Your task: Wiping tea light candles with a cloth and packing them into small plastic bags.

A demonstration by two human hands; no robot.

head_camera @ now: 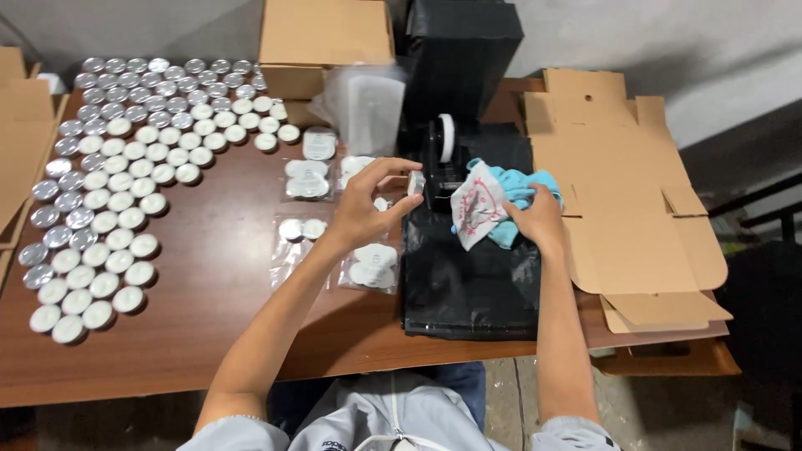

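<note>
Left hand (361,209): pinched a small candle (415,182) beside the tape dispenser (440,159). Right hand (539,219): closed on a cloth (493,200). Bagged candles (368,267) lay under the left hand.

Left hand (361,210) fingers pinched; right hand (536,219) clenched, palm down.

Tealights (117,184) left of tape dispenser (440,163)
</note>
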